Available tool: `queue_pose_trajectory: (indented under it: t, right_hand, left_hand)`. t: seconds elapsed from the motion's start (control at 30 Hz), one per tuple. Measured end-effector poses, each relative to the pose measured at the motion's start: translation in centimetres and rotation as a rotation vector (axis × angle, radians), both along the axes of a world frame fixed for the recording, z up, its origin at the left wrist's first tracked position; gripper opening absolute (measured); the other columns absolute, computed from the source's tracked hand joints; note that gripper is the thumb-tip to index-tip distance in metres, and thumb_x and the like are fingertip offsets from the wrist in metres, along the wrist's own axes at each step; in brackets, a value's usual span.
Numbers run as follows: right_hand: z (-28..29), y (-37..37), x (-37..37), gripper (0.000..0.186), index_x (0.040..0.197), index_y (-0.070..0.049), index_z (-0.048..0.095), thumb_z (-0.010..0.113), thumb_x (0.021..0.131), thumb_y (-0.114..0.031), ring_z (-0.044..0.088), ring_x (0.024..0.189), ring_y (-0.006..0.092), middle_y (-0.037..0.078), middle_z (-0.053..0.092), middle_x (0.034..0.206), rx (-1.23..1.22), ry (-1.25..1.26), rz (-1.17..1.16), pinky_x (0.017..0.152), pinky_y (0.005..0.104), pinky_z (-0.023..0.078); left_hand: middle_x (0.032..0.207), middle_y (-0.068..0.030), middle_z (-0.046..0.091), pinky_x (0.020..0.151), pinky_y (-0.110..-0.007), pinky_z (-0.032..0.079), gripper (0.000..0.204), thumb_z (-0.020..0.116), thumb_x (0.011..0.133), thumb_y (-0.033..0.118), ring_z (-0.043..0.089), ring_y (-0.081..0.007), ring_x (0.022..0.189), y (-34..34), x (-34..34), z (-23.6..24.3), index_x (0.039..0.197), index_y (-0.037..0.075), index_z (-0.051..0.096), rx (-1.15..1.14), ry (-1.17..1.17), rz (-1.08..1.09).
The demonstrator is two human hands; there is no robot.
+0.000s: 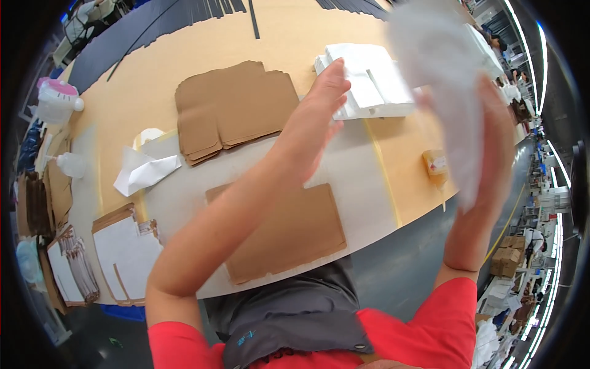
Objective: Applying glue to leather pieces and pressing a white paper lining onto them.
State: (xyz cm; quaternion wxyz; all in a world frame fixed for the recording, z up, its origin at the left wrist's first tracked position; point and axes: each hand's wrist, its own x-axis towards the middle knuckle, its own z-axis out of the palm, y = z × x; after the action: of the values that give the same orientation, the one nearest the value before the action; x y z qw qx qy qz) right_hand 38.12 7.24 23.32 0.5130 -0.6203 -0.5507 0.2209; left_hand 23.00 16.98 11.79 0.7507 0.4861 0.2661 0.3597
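The head view shows a person in red sleeves and a dark apron [295, 332] at a broad work table [369, 209], both arms extended over it. The right hand [495, 144], smeared by motion, holds a blurred, translucent white sheet [458, 104] up at the right, beyond the table's near edge; its fingers are around the sheet, but how tightly they close cannot be told. The left hand [316, 117] is open with nothing in its grasp, its fingers extended toward the far side, just in front of the left end of a stack of white cut pieces [393, 86]; whether it touches them is unclear. Left of that stack lies a pile of brown cut pieces [236, 104], and nearer the person, partly hidden by the left forearm, a flat brown panel [301, 221]. A small yellow bottle [436, 165] is at the right, near the table edge, its thin nozzle pointing toward the near side. On the left are a folded white paper [147, 173], a white squeeze bottle [70, 165] and a pink-topped container [58, 101]. Brown-edged white panels [126, 255] lie at the near left; dark strips [166, 27] spread across the far left.
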Motion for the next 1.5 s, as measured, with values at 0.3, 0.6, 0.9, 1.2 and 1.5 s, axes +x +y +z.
queue_pose_trajectory:
  t: [0.3,0.6,0.9,1.2,1.5]
  right_hand:
    - [-6.8,0.7,-2.5,0.060,0.145,-0.003,0.038,0.049,0.101,-0.043,0.040,0.139,0.0271,0.013,0.045,0.147,0.029,-0.034,0.240,0.113,0.0415,0.029]
    - [-14.5,-8.6,-6.1,0.046,0.124,0.001,0.060,0.074,0.089,-0.026,0.065,0.100,0.0155,0.008,0.068,0.114,-0.786,0.857,0.434,0.088,0.0312,0.052]
    - [-16.8,-11.8,-7.1,0.034,0.121,0.003,0.062,0.067,0.094,-0.015,0.062,0.093,0.0085,0.005,0.068,0.106,-0.631,0.594,0.214,0.082,0.0257,0.051]
    - [-16.6,-9.6,-6.8,0.042,0.133,0.000,0.050,0.059,0.097,-0.018,0.056,0.065,0.0027,0.002,0.064,0.097,-0.722,0.543,0.118,0.047,0.0201,0.042]
    - [-17.5,-7.9,-6.0,0.039,0.130,-0.001,0.050,0.060,0.097,-0.018,0.053,0.061,0.0015,0.001,0.063,0.093,-0.731,0.510,0.082,0.043,0.0194,0.039]
  left_hand:
    - [0.147,-0.0158,0.042,0.106,-0.052,0.040,0.073,0.038,0.097,0.065,0.045,-0.0319,0.133,-7.6,-11.7,-2.7,0.148,0.012,0.037,0.144,-0.103,-0.040]
    - [0.143,-0.0154,0.046,0.105,-0.055,0.041,0.071,0.043,0.097,0.061,0.045,-0.0323,0.132,-11.7,-17.1,-4.0,0.145,0.009,0.041,-0.479,-0.405,-0.079]
    - [0.128,-0.0159,0.057,0.095,-0.056,0.050,0.049,0.046,0.102,0.042,0.057,-0.0304,0.120,-13.8,-20.8,-3.9,0.136,0.007,0.047,-0.991,-0.459,0.103]
    - [0.118,-0.0107,0.062,0.077,-0.039,0.062,0.039,0.053,0.101,0.013,0.067,-0.0189,0.099,-14.0,-18.5,-6.6,0.138,0.007,0.042,-0.639,0.092,0.314]
    - [0.123,-0.0122,0.059,0.075,-0.038,0.063,0.041,0.050,0.102,0.013,0.067,-0.0195,0.099,-12.2,-17.5,-7.6,0.141,0.007,0.038,-0.593,0.101,0.281]
